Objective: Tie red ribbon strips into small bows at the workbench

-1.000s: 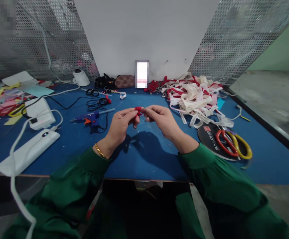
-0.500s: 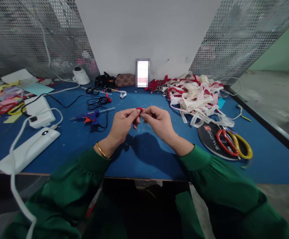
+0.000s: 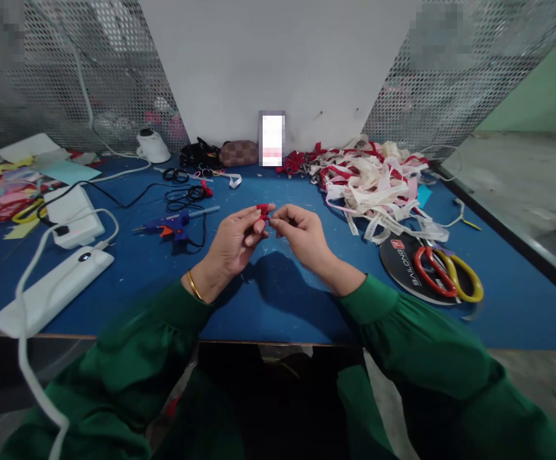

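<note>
A small red ribbon piece point(image 3: 263, 209) is pinched between the thumb and fingers of my left hand point(image 3: 236, 241), above the middle of the blue table point(image 3: 282, 313). Close on its right, the thumb and forefinger of my right hand point(image 3: 301, 235) are pressed together beside the ribbon; whatever they hold is too small to make out. A blue glue gun point(image 3: 175, 227) lies left of my hands. The heap of white, pink and red ribbons point(image 3: 374, 182) sits to the right.
Red-and-yellow scissors point(image 3: 448, 275) rest on a black disc point(image 3: 402, 271) at the right. A white power bank point(image 3: 55, 291) and a power strip point(image 3: 75, 216) lie left. Behind my hands a phone point(image 3: 272, 139) stands beside a checkered pouch point(image 3: 238, 153).
More of the red ribbon shows above my left fingers. My right fingertips have parted slightly from my left hand's fingertips. The view has shifted a little.
</note>
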The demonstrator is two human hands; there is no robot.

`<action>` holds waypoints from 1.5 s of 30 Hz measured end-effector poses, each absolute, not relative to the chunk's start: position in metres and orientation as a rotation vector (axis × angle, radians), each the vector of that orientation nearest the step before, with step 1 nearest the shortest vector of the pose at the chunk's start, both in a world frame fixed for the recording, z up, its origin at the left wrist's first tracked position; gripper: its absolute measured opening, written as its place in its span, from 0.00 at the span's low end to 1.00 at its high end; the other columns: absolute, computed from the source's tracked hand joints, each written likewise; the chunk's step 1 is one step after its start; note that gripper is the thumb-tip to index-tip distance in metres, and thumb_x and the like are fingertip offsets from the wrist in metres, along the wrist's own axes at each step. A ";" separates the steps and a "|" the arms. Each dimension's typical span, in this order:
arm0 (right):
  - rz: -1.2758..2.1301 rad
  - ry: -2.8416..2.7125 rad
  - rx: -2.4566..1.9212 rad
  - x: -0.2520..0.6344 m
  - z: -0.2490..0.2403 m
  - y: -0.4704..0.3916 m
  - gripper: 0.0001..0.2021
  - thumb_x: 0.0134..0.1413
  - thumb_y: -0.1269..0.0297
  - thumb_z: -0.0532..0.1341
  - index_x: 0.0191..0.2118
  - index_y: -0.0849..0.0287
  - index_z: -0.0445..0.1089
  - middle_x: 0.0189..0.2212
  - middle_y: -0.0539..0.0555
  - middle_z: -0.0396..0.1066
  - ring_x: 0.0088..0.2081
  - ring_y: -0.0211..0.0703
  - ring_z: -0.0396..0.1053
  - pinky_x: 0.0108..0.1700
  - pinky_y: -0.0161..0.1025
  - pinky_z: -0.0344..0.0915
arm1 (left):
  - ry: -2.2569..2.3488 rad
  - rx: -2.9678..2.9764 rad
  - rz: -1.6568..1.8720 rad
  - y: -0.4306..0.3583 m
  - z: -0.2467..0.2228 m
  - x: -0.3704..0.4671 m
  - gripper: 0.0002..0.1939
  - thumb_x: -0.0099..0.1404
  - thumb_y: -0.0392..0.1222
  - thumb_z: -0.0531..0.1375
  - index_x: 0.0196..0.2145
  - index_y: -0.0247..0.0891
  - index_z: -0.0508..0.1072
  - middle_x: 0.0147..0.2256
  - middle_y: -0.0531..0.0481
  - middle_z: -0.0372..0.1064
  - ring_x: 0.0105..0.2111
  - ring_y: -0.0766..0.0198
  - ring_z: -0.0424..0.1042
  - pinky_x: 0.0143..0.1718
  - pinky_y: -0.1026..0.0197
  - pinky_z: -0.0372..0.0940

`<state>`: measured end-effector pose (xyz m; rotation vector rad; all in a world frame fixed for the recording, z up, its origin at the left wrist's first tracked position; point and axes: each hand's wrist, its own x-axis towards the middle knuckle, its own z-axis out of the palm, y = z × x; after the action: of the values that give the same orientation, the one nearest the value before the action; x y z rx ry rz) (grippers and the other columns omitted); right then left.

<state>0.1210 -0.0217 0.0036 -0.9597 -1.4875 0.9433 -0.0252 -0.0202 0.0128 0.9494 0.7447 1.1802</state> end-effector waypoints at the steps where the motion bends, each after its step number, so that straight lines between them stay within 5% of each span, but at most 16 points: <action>1: 1.024 -1.443 -0.945 0.120 0.002 -0.020 0.07 0.52 0.65 0.62 0.25 0.58 0.66 0.20 0.46 0.64 0.25 0.35 0.61 0.30 0.35 0.59 | 0.751 0.948 1.156 -0.020 0.013 -0.026 0.10 0.61 0.38 0.62 0.39 0.33 0.79 0.19 0.60 0.60 0.14 0.79 0.50 0.32 0.68 0.66; 8: 0.923 -1.436 -0.996 0.125 0.001 -0.013 0.06 0.54 0.61 0.62 0.32 0.58 0.70 0.25 0.49 0.69 0.29 0.37 0.66 0.35 0.38 0.63 | 0.853 1.204 1.182 -0.019 0.018 -0.030 0.23 0.66 0.56 0.56 0.39 0.33 0.78 0.24 0.49 0.69 0.18 0.72 0.62 0.18 0.68 0.55; 14: 0.496 -1.610 -0.985 0.129 0.009 -0.023 0.02 0.56 0.66 0.62 0.33 0.56 0.71 0.32 0.51 0.68 0.34 0.39 0.66 0.38 0.38 0.63 | 0.878 1.274 1.139 -0.020 0.015 -0.030 0.38 0.65 0.69 0.44 0.40 0.33 0.78 0.27 0.43 0.73 0.21 0.67 0.66 0.20 0.64 0.59; 22: 0.172 -2.046 -0.996 0.136 0.014 -0.022 0.06 0.60 0.68 0.57 0.33 0.58 0.71 0.34 0.54 0.69 0.35 0.41 0.64 0.40 0.41 0.59 | 0.872 1.423 1.039 -0.023 0.013 -0.031 0.29 0.68 0.60 0.48 0.39 0.33 0.78 0.29 0.45 0.74 0.20 0.68 0.66 0.22 0.63 0.61; 27: 0.679 -1.661 -1.020 0.130 0.013 -0.020 0.07 0.59 0.63 0.59 0.30 0.59 0.68 0.23 0.48 0.67 0.26 0.36 0.60 0.30 0.36 0.57 | 0.891 1.414 1.033 -0.022 0.020 -0.030 0.12 0.60 0.39 0.57 0.38 0.33 0.78 0.28 0.48 0.74 0.18 0.70 0.65 0.22 0.64 0.61; 30: 0.891 -1.513 -1.021 0.126 0.011 -0.021 0.08 0.55 0.61 0.62 0.29 0.59 0.69 0.19 0.47 0.64 0.23 0.34 0.58 0.27 0.35 0.55 | 0.936 1.498 1.052 -0.024 0.020 -0.027 0.10 0.59 0.38 0.59 0.36 0.34 0.78 0.26 0.50 0.72 0.18 0.70 0.63 0.20 0.66 0.60; 38: 0.676 -1.566 -0.990 0.126 0.015 -0.026 0.05 0.56 0.64 0.61 0.30 0.57 0.72 0.29 0.50 0.69 0.29 0.36 0.63 0.34 0.37 0.62 | 1.063 1.650 1.179 -0.029 0.018 -0.024 0.10 0.62 0.41 0.60 0.26 0.36 0.76 0.19 0.55 0.64 0.16 0.72 0.60 0.18 0.67 0.54; 45: 1.145 -1.377 -0.954 0.129 0.010 -0.012 0.10 0.53 0.58 0.64 0.31 0.60 0.70 0.26 0.49 0.71 0.25 0.34 0.67 0.30 0.36 0.63 | 0.996 1.460 1.247 -0.026 0.021 -0.026 0.12 0.64 0.46 0.60 0.28 0.36 0.76 0.22 0.53 0.67 0.17 0.72 0.60 0.19 0.66 0.55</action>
<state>0.1291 -0.0120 0.0100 -0.9542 -1.3766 1.1454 -0.0255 -0.0256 0.0210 1.4603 0.9961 1.2471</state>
